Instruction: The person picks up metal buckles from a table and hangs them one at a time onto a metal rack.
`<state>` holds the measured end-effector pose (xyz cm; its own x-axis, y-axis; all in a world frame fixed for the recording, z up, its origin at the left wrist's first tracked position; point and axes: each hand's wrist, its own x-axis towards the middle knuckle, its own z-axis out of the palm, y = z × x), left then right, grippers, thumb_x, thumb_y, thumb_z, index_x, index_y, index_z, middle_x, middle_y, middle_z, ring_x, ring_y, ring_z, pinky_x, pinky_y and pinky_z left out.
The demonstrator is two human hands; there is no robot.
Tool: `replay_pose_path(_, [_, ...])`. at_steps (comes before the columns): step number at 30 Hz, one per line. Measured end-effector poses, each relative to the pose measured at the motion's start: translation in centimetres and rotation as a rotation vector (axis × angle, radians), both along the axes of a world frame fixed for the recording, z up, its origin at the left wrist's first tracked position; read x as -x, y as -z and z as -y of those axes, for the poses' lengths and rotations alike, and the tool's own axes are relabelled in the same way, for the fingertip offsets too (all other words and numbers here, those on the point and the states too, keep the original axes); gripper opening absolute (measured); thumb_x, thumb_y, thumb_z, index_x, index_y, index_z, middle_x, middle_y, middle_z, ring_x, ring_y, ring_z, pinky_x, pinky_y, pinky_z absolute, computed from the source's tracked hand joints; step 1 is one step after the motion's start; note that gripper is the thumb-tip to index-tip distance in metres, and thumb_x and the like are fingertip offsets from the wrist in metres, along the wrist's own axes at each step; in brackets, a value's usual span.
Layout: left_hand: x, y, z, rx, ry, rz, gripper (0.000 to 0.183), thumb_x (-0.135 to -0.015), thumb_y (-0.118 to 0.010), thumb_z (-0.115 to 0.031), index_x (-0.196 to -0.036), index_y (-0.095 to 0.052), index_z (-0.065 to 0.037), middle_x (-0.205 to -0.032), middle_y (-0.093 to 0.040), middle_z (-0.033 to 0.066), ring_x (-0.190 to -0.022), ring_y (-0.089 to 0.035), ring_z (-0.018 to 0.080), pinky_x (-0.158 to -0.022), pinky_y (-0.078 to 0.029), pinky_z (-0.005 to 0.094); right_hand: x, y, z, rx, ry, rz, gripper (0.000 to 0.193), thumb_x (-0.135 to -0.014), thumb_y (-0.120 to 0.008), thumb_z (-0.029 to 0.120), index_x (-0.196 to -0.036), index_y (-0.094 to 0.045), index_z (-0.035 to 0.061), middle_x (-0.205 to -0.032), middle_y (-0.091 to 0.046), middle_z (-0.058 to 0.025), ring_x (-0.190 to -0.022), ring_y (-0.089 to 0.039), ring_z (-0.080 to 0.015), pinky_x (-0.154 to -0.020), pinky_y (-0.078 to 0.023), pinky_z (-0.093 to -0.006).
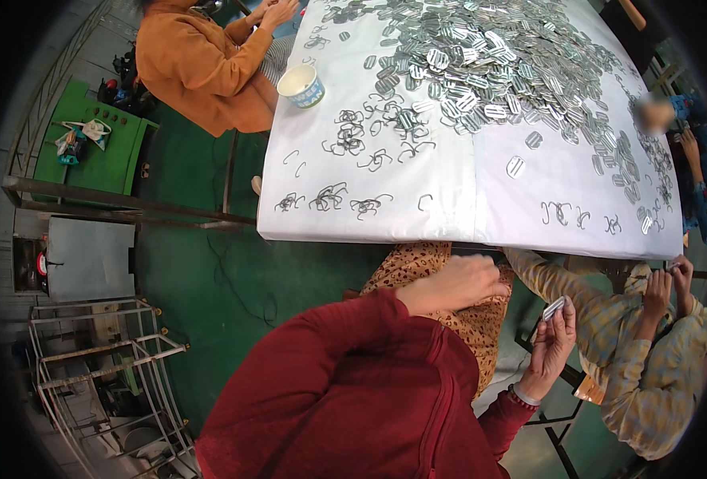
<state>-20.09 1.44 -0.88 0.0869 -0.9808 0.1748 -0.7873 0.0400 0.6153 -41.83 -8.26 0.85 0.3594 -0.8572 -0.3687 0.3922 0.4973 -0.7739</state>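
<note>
My right hand [552, 343] is closed on a small oval slotted metal plate [554, 309], pinched between thumb and fingers to the right of my lap. My left hand [463, 283] hovers over my patterned trousers [417, 267] just below the table's near edge. Its fingers are smeared by motion, so what they hold, if anything, does not show. On the white-covered table [353, 219] a big heap of similar slotted plates [481, 72] spreads across the far part. Bent wire hooks [328, 195] lie in small clusters along the near side, and one plate [515, 167] lies apart from the heap.
A paper tub [301, 85] stands at the table's left edge. A person in an orange jacket [202, 68] works at the left; one in a checked shirt [649, 383] sits close on my right, another beyond. A metal rack [106, 359] and green cabinet [98, 144] stand left.
</note>
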Motion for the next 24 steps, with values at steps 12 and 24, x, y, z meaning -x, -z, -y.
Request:
replay_pose_path(12, [-22.3,0.0,1.0,0.024,-0.506,0.295,0.01,-0.079,-0.063,-0.013,-0.084,-0.067,-0.006,-0.081,-0.059,0.0091,-0.086,-0.057,0.0279,-0.074,-0.046,0.0385,-4.9,-2.9,0.0,0.071,-0.142,0.039,0.031,-0.084,-0.06,0.001,-0.115,-0.054,-0.0023,-0.091,-0.061,-0.0056,-0.078,-0.062,-0.0123,-0.06,-0.058,-0.0249])
replay_pose_path(24, [-16.3,-2.3,2.4,0.172,-0.58,-0.212,0.014,-0.088,-0.055,-0.007,-0.098,-0.062,-0.001,-0.087,-0.064,0.0094,-0.068,-0.062,0.0191,-0.064,-0.049,0.029,-8.9,-3.8,-1.5,0.19,-0.277,-0.148,0.032,-0.081,-0.061,-0.005,-0.112,-0.056,-0.0066,-0.088,-0.062,-0.0105,-0.072,-0.064,-0.017,-0.062,-0.056,-0.0253])
